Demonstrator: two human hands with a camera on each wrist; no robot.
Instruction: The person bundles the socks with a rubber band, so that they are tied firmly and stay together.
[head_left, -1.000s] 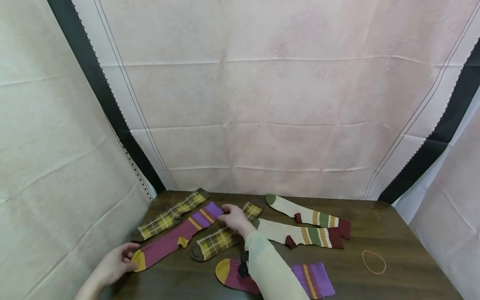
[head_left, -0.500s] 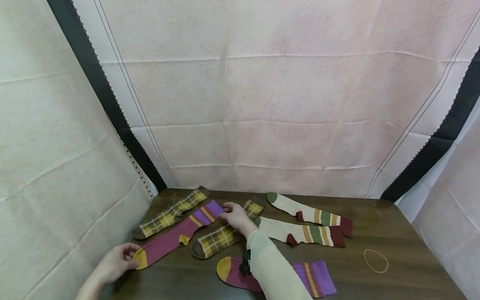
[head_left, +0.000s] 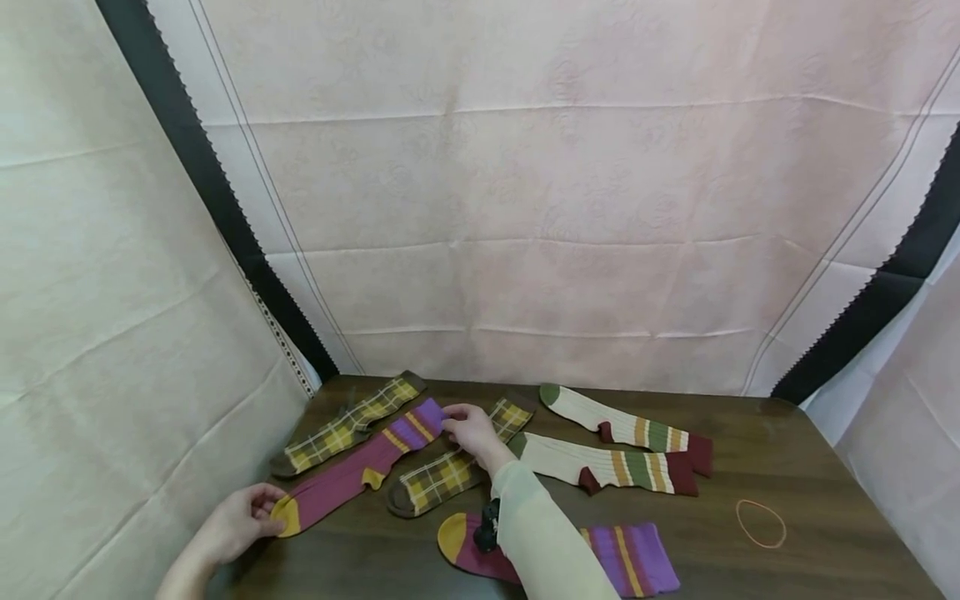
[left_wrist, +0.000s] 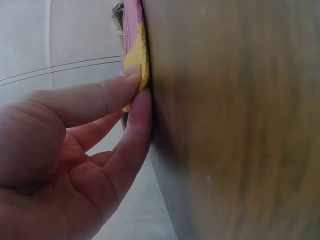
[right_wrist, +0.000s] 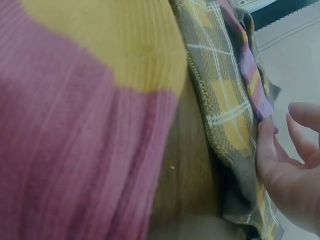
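Little has shifted since a second ago: both hands stay on the magenta ribbed sock with yellow toe and purple cuff (head_left: 352,471), stretched across the dark wooden table (head_left: 750,475) before pale pink draped cloth (head_left: 525,208). Left hand (head_left: 238,523) pinches the toe; right hand (head_left: 471,429) holds the cuff.

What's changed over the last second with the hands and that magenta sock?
Very little. The left hand still pinches the yellow toe of the magenta sock, and the right hand still rests at its purple cuff; neither has let go or visibly moved it. The slight drift of everything in the head view looks like camera motion. The other socks and the rubber band lie as before.
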